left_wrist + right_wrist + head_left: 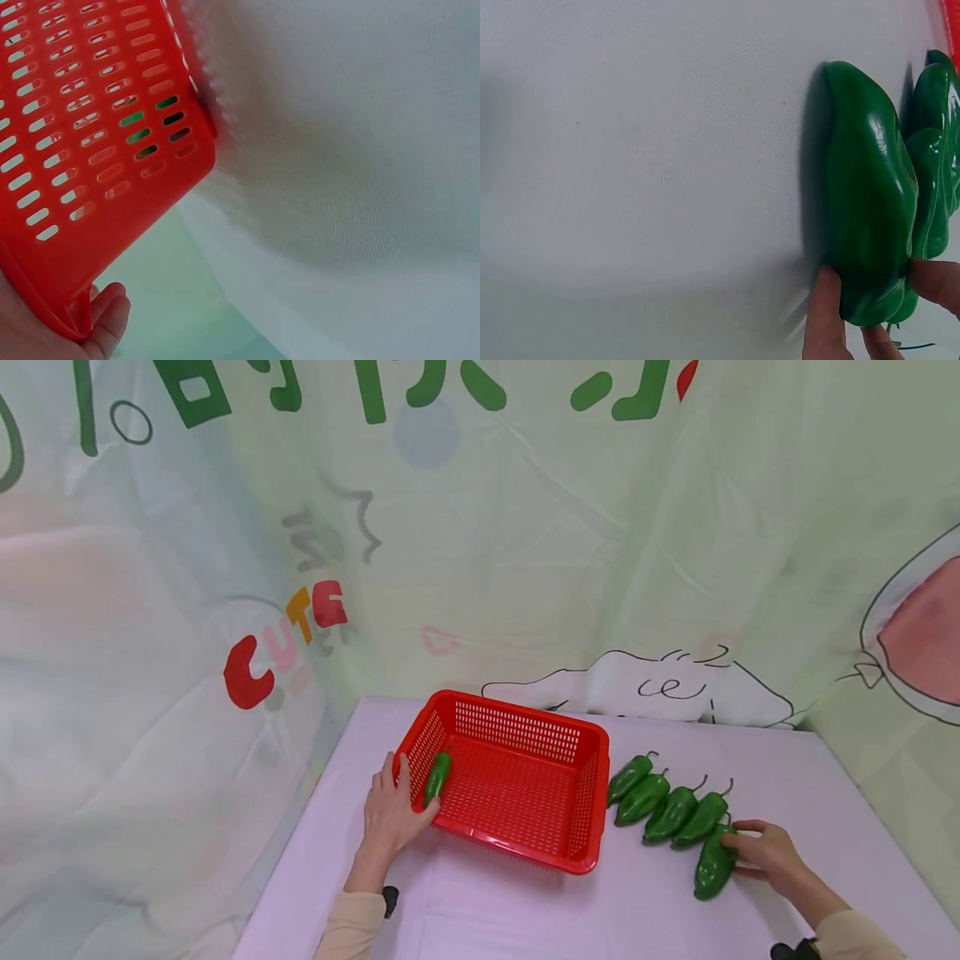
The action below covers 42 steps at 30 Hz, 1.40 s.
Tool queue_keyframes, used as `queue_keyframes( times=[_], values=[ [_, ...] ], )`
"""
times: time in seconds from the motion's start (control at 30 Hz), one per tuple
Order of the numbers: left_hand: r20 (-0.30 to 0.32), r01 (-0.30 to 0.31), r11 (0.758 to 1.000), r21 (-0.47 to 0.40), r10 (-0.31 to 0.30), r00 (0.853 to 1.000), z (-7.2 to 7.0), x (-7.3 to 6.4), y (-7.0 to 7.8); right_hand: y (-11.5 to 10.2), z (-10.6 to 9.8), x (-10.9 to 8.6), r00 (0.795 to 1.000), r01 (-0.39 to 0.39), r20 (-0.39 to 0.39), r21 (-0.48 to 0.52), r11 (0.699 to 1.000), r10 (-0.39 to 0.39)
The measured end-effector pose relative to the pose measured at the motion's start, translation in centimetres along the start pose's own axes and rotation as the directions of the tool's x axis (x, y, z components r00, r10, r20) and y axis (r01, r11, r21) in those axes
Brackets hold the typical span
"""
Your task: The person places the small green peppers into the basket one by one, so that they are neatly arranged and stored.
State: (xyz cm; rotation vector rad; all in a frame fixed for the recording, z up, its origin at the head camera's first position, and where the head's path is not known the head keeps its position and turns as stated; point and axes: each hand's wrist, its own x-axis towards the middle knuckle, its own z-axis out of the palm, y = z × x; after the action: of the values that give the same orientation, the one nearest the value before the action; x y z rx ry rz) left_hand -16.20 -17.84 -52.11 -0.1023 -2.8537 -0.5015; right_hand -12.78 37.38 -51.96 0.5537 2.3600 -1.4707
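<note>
My left hand (392, 817) grips the left rim of a red plastic basket (598, 793), with fingers over the edge in the left wrist view. One green pepper (437, 777) lies inside the basket, close to its left wall. On the right side of the table, my right hand (772, 857) pinches a large green pepper (715, 865) near its stem end. The right wrist view shows thumb and fingers on either side of this glossy pepper (870, 187), which lies on or very near the tabletop.
Several other green peppers (672, 815) lie in a slanting row between the basket and my right hand. All stand on a table with a pale cloth (487, 914). A printed curtain (495, 568) hangs behind the table and along its sides.
</note>
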Motion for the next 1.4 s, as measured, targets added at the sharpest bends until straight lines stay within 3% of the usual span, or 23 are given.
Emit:
queue_keyframes(
  times=[0.3,0.63,1.0,1.4],
  values=[
    [0.0,0.0,1.0,-0.011,0.0,1.0,0.0,0.0,0.0,0.4,0.5,0.3,0.997,-0.006,-0.082,-0.011,1.0,0.005],
    [0.004,0.0,1.0,-0.011,0.0,1.0,-0.1,0.0,0.1,-0.5,0.0,-0.8,0.99,0.05,-0.132,0.03,0.998,-0.046],
    [-0.005,-0.011,1.0,0.001,0.011,1.0,0.1,0.0,-0.1,-1.8,-0.7,-1.5,0.993,0.076,-0.099,0.082,0.994,-0.068],
    [0.009,0.002,1.0,-0.004,-0.002,1.0,0.0,0.0,0.0,-3.9,-0.8,-1.9,0.991,0.092,-0.105,0.048,0.995,-0.087]
  ],
)
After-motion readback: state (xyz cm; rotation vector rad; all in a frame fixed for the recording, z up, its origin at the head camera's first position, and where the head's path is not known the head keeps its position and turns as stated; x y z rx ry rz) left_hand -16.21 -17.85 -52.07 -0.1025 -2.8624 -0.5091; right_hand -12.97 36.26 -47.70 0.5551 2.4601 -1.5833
